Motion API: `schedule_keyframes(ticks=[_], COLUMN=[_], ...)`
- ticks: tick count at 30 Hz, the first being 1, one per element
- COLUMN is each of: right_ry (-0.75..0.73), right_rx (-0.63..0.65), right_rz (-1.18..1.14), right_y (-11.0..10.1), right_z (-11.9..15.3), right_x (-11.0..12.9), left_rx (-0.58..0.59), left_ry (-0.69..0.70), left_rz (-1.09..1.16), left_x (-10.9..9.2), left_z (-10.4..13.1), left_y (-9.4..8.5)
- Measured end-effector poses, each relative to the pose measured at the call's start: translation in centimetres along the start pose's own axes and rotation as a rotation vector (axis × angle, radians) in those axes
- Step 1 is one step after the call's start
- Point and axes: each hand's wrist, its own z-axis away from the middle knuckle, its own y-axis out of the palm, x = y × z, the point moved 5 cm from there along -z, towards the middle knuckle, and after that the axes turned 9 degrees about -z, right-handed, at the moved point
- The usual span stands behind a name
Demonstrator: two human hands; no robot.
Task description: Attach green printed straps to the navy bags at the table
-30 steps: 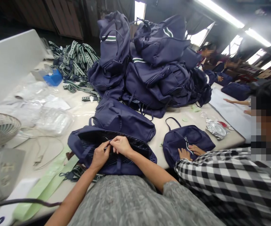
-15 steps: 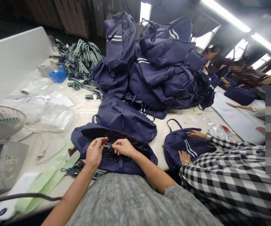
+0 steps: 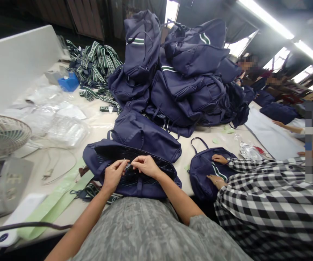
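A navy duffel bag (image 3: 91, 157) lies in front of me with its mouth gaping and its dark printed lining (image 3: 162, 168) showing. Over that mouth, my left hand (image 3: 115, 174) is closed in a pinch, thumb against fingertips. Close beside it, my right hand (image 3: 147, 166) pinches too, the fingertips of both hands almost meeting. Something small and pale sits between them, too tiny to name. Directly behind the open bag lies another navy bag (image 3: 148, 136) with loop handles. Patterned green and white straps (image 3: 91, 190) poke out at the open bag's near left corner.
Navy bags (image 3: 183, 83) are heaped at the back, beside piled straps (image 3: 96, 63) and a blue box (image 3: 69, 82). Clear plastic bags (image 3: 64, 127) and a fan (image 3: 4, 137) stand left. At right, a co-worker in a checked shirt (image 3: 267, 195) handles a navy bag (image 3: 202, 174).
My hands have drawn closer together over the bag's mouth; the thin strand seen between them is now hardly visible. The co-worker's hands have shifted on their bag.
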Motion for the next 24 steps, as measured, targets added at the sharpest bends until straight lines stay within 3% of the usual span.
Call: schedule_keyframes(ticks=[4, 7, 10, 14, 18, 21, 24], right_ry=[-0.290, -0.337, -0.343, -0.291, -0.080, 0.159, 0.304], right_rx=[-0.096, -0.079, -0.061, -0.043, -0.068, -0.170, -0.276], right_rz=[0.503, 0.719, 0.778, 0.733, 0.572, 0.291, 0.016], right_y=[1.1, 1.8, 2.0, 1.9, 0.7, -0.7, -1.1], right_z=[-0.2, -0.4, -1.0, -2.2, -3.5, -4.4, -5.4], right_x=[0.9, 0.7, 0.2, -0.1, -1.4, -4.0, -6.7], left_rx=[0.048, 0.054, 0.060, 0.066, -0.035, -0.113, -0.135], left_ry=[-0.024, -0.114, -0.173, -0.213, -0.260, -0.275, -0.277], left_rz=[0.065, 0.166, 0.131, 0.013, 0.078, 0.167, 0.204], left_x=[0.4, 1.3, 2.1, 2.7, 3.2, 3.5, 3.7], left_z=[0.6, 0.8, 0.8, 0.5, 0.3, 0.2, 0.0], left_y=[-0.1, 0.0, 0.1, 0.3, -0.2, -0.7, -0.8])
